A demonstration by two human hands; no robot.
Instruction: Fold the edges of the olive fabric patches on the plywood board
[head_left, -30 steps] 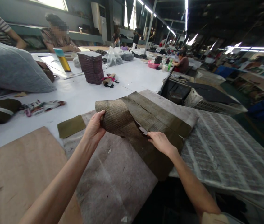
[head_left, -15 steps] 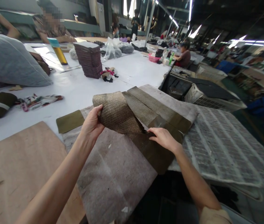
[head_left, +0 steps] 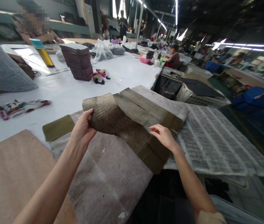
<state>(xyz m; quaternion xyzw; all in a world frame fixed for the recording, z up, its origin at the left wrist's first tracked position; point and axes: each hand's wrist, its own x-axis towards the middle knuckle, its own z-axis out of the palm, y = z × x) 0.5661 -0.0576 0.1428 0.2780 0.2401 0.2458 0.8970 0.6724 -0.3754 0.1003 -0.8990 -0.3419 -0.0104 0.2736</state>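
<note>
A stack of olive-brown ribbed fabric sheets [head_left: 134, 124] lies on a grey felt mat [head_left: 108, 177] in front of me. My left hand [head_left: 82, 130] grips the left edge of the top sheet and holds it lifted and curled. Over the right part of the stack, my right hand [head_left: 163, 137] rests flat with its fingers spread and nothing in it. A small olive fabric patch [head_left: 57, 127] lies on the table to the left of my left hand.
A brown board [head_left: 11, 174] lies at the near left. A dark stack of pieces [head_left: 77, 62], a grey cushion [head_left: 1, 70] and a yellow bottle [head_left: 43, 54] stand on the white table. A quilted white pad [head_left: 206, 140] lies right. Other people sit at the far tables.
The top sheet has come down flatter onto the stack. My right hand has let go of the sheet's edge and now lies open on it. The view has shifted left.
</note>
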